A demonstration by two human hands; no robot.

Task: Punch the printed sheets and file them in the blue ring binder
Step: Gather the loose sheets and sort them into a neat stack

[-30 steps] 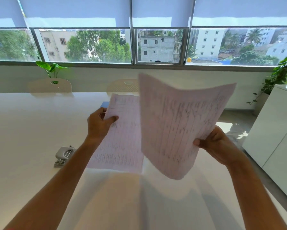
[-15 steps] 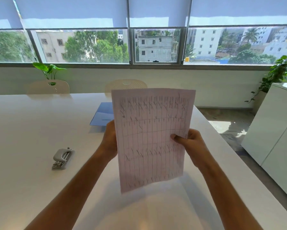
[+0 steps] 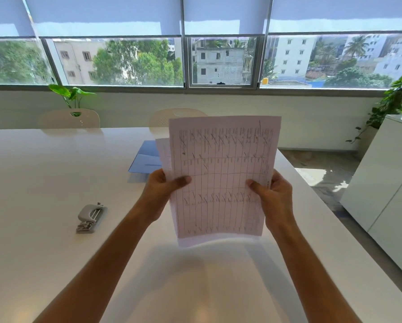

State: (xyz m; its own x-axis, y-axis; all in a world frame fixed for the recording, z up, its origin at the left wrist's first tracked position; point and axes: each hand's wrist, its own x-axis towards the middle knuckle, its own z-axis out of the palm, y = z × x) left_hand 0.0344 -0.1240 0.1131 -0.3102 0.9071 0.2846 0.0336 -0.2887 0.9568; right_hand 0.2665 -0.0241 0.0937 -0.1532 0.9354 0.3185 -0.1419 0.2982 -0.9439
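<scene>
While gripping opposite side edges of the printed sheets (image 3: 221, 178), left hand (image 3: 164, 190) and right hand (image 3: 273, 194) thumbs-forward, held upright above the table (image 3: 44, 173), likely to square edges before punching, hole punch (image 3: 90, 217) lying left, blue ring binder (image 3: 146, 159) closed behind.

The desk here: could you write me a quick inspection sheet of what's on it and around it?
Surface: white table, glossy, sunlit.
Job's things: printed sheets held upright above the table, edges not quite aligned; blue ring binder lying behind them, partly hidden; grey hole punch lying apart to the left.
Clutter: nothing seen.
Hands: left hand and right hand each pinch a side edge of the sheets.
Cables: nothing seen.
Surroundings: two chairs at the far edge, potted plants, white cabinet on the right, windows with half-lowered blinds.
</scene>
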